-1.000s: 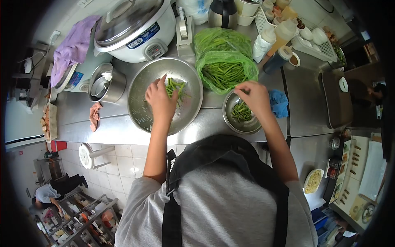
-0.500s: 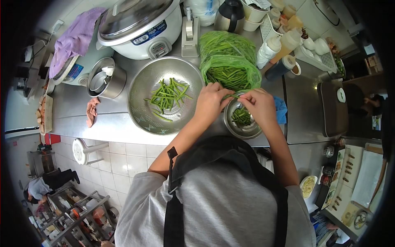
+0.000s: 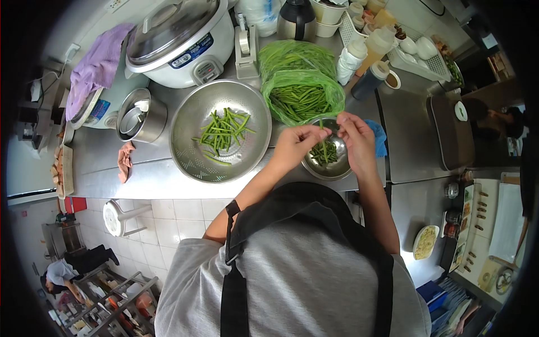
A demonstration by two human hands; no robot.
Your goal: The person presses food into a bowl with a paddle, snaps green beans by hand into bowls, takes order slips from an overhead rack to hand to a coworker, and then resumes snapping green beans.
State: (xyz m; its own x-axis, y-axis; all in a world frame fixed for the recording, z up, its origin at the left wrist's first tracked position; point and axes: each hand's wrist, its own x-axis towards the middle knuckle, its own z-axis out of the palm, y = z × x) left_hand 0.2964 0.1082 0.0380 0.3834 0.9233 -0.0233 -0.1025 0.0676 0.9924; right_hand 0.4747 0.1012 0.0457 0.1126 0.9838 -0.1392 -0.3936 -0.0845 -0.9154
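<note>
Over the small metal bowl (image 3: 343, 168), my left hand (image 3: 297, 147) pinches a green bean (image 3: 323, 137) that points up and down. Just right of it, my right hand (image 3: 357, 143) has its thumb and fingertips drawn together; anything between them is too small to make out. Short green bean pieces (image 3: 324, 152) lie in the bowl below. Behind my hands sits an open green plastic bag (image 3: 303, 56) full of long green beans (image 3: 297, 101). To the left, a large perforated metal colander (image 3: 188, 132) holds a pile of snapped green beans (image 3: 225, 130).
A rice cooker (image 3: 210, 50), a tape dispenser (image 3: 246, 56) and a steel pot (image 3: 151, 121) stand left and back. Sauce bottles (image 3: 370, 78) line the right. A pink cloth (image 3: 124, 161) lies near the counter edge. Another person (image 3: 73, 269) is at the lower left.
My hands have come apart from the bean they both held. The bean has turned from sideways to upright in my left hand. The whole view has shifted slightly.
</note>
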